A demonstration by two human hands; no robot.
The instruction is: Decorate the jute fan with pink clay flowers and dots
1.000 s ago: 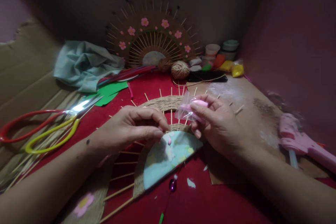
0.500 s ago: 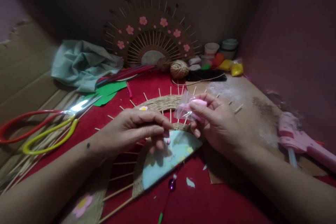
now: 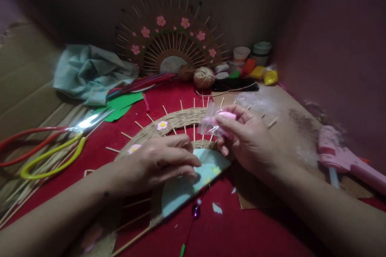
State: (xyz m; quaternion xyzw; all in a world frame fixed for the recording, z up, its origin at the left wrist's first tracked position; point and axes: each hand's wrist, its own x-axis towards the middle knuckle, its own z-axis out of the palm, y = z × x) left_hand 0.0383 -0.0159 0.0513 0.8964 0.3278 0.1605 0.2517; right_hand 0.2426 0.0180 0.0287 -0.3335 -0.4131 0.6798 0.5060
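Note:
My right hand is closed round a small clear plastic bag of pink clay, held above the fan. Over the fan's pale blue centre, my left hand is bent down with thumb and fingertips together; whatever they pinch is hidden. Beneath both hands lies the half-round fan, made of thin sticks woven with twine. Pink flowers with yellow middles sit on its outer band. My left hand and forearm cover part of that band.
Large scissors lie at left beside green sheets and a crumpled cloth. A finished-looking fan stands behind, near a twine ball and yellow clay. At right, a pink glue gun lies on cardboard.
My left hand has shifted left and down, its fingers drawing together; a small pink bit near them no longer shows. My right hand keeps the bag almost in place. The view has shifted slightly.

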